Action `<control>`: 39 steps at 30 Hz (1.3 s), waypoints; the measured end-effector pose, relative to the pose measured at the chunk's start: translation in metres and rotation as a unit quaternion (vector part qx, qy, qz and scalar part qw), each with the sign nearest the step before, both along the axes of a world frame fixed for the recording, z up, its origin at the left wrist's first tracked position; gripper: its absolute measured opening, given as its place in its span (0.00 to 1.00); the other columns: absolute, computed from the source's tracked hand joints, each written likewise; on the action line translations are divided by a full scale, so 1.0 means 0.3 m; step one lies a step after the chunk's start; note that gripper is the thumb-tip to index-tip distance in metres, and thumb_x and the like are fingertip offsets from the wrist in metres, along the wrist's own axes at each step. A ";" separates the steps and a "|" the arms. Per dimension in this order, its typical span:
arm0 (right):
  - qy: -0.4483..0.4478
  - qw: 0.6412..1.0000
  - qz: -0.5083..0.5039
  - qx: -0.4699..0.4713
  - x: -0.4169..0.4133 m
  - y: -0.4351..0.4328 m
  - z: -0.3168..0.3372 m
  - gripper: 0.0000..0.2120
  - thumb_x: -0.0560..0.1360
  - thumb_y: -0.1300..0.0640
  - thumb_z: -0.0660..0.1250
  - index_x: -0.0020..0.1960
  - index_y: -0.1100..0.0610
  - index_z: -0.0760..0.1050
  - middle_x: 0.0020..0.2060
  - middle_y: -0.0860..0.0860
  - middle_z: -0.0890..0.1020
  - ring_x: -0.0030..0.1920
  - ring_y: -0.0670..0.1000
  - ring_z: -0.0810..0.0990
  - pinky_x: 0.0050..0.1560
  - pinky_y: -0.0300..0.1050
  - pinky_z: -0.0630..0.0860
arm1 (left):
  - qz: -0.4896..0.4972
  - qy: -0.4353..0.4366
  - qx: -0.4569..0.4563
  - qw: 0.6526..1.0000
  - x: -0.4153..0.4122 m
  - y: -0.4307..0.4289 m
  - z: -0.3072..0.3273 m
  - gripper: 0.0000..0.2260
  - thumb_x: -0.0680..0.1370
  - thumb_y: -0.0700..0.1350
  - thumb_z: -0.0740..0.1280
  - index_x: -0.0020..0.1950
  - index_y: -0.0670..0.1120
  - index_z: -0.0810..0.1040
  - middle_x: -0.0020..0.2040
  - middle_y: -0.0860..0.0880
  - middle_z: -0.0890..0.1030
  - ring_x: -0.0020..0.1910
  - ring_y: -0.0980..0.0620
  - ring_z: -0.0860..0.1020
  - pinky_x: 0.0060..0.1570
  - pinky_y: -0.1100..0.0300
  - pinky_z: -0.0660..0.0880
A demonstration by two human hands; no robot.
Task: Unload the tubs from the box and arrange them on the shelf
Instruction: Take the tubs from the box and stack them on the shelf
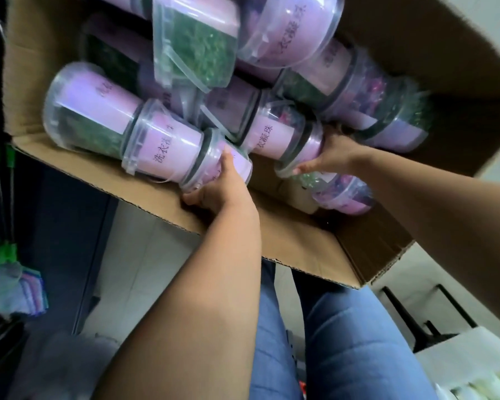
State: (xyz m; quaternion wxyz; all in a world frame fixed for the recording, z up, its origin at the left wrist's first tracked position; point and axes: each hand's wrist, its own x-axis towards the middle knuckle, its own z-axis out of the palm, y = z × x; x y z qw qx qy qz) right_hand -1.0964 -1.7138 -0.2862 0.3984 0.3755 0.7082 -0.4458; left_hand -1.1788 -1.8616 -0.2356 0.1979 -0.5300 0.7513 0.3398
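An open cardboard box (286,235) holds several clear plastic tubs with pink labels, lying on their sides in nested stacks. My left hand (217,189) grips the near end of the left stack of tubs (168,145) at the box's front edge. My right hand (326,157) holds the rim of the nearest tub in the middle stack (274,134). More tubs (289,27) with green and purple contents lie further back, and one tub (344,194) rests low at the front right. The shelf is out of view.
The box's flaps stand open to the left (20,82) and right (445,67). My legs in blue jeans (344,342) are below the box. Dark shelving with green-tagged goods (0,197) is on the left; a white carton (468,365) sits at bottom right on the tiled floor.
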 end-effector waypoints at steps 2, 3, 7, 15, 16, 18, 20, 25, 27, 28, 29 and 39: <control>0.010 1.000 -0.012 -0.001 0.009 -0.002 0.019 0.58 0.54 0.41 0.78 0.74 0.57 0.53 0.71 0.54 0.64 0.70 0.54 0.64 0.70 0.43 0.60 | -0.015 -0.030 0.000 0.999 -0.005 -0.007 0.014 0.41 0.67 0.54 0.75 0.70 0.41 0.55 0.68 0.43 0.68 0.63 0.45 0.72 0.59 0.60 0.67; 0.012 1.000 -0.023 -0.001 0.016 0.001 0.038 0.61 0.50 0.38 0.77 0.74 0.58 0.53 0.70 0.55 0.65 0.70 0.54 0.65 0.70 0.45 0.62 | -0.028 -0.042 -0.008 0.999 -0.009 -0.009 0.027 0.41 0.67 0.54 0.74 0.69 0.40 0.56 0.68 0.43 0.69 0.64 0.45 0.71 0.59 0.59 0.67; 0.041 0.993 -0.110 0.008 0.074 0.019 0.122 0.55 0.53 0.45 0.80 0.71 0.60 0.58 0.66 0.55 0.69 0.67 0.53 0.69 0.67 0.46 0.67 | -0.088 -0.061 -0.029 0.994 -0.023 -0.022 0.083 0.39 0.67 0.57 0.73 0.67 0.38 0.61 0.67 0.43 0.70 0.65 0.45 0.70 0.59 0.60 0.66; 0.136 0.950 -0.277 -0.053 0.123 0.102 0.381 0.51 0.47 0.36 0.80 0.63 0.57 0.69 0.56 0.56 0.79 0.57 0.53 0.79 0.57 0.56 0.77 | -0.213 -0.067 0.052 0.973 0.047 -0.071 0.311 0.40 0.61 0.54 0.78 0.65 0.40 0.63 0.63 0.42 0.72 0.60 0.44 0.74 0.58 0.57 0.71; 0.151 0.943 -0.292 -0.054 0.110 0.106 0.439 0.51 0.47 0.36 0.80 0.63 0.58 0.69 0.55 0.56 0.79 0.56 0.52 0.79 0.57 0.55 0.77 | -0.223 -0.058 0.067 0.971 0.049 -0.075 0.361 0.39 0.62 0.53 0.78 0.64 0.40 0.63 0.63 0.43 0.72 0.59 0.44 0.75 0.58 0.58 0.71; 0.183 0.931 -0.305 -0.079 0.091 0.105 0.554 0.46 0.49 0.39 0.80 0.60 0.59 0.72 0.51 0.55 0.81 0.53 0.50 0.81 0.52 0.48 0.79 | -0.237 -0.025 0.124 0.963 0.041 -0.088 0.448 0.38 0.62 0.50 0.78 0.64 0.41 0.63 0.63 0.44 0.73 0.57 0.47 0.76 0.59 0.57 0.72; 0.218 0.919 -0.309 -0.113 0.076 0.089 0.691 0.42 0.50 0.41 0.80 0.58 0.59 0.74 0.48 0.54 0.83 0.50 0.49 0.82 0.47 0.43 0.79 | -0.246 0.029 0.204 0.947 0.019 -0.103 0.542 0.41 0.60 0.48 0.79 0.66 0.41 0.62 0.64 0.44 0.74 0.57 0.50 0.76 0.62 0.54 0.72; 0.301 0.880 -0.323 -0.177 0.045 0.033 0.945 0.44 0.51 0.40 0.79 0.60 0.60 0.73 0.50 0.55 0.83 0.52 0.53 0.82 0.48 0.46 0.78 | -0.288 0.154 0.324 0.888 -0.031 -0.118 0.798 0.45 0.51 0.53 0.77 0.66 0.43 0.69 0.61 0.44 0.77 0.60 0.48 0.77 0.60 0.53 0.75; 0.335 0.867 -0.312 -0.196 0.010 0.016 1.023 0.45 0.51 0.40 0.79 0.62 0.59 0.72 0.53 0.55 0.83 0.54 0.54 0.81 0.53 0.49 0.77 | -0.272 0.214 0.343 0.873 -0.036 -0.131 0.886 0.44 0.51 0.51 0.77 0.65 0.39 0.70 0.60 0.42 0.78 0.58 0.48 0.78 0.56 0.58 0.77; 0.354 0.860 -0.301 -0.212 -0.011 0.003 1.064 0.43 0.52 0.41 0.80 0.62 0.58 0.72 0.53 0.55 0.83 0.55 0.55 0.81 0.54 0.49 0.77 | -0.257 0.249 0.335 0.871 -0.029 -0.141 0.938 0.44 0.51 0.51 0.76 0.64 0.39 0.69 0.60 0.42 0.78 0.57 0.49 0.78 0.53 0.61 0.78; 0.373 0.852 -0.286 -0.232 -0.032 -0.014 1.104 0.41 0.53 0.44 0.80 0.61 0.58 0.73 0.53 0.56 0.82 0.55 0.55 0.81 0.54 0.50 0.77 | -0.241 0.288 0.316 0.871 -0.014 -0.158 0.989 0.43 0.50 0.52 0.76 0.63 0.41 0.69 0.59 0.44 0.78 0.56 0.52 0.79 0.50 0.64 0.78; 0.476 0.812 -0.057 -0.332 -0.248 -0.329 1.475 0.40 0.55 0.47 0.78 0.63 0.60 0.71 0.53 0.55 0.83 0.54 0.53 0.82 0.48 0.43 0.79 | -0.146 0.516 0.220 0.815 0.094 -0.511 1.381 0.43 0.57 0.41 0.77 0.66 0.44 0.57 0.63 0.51 0.69 0.56 0.61 0.73 0.43 0.76 0.74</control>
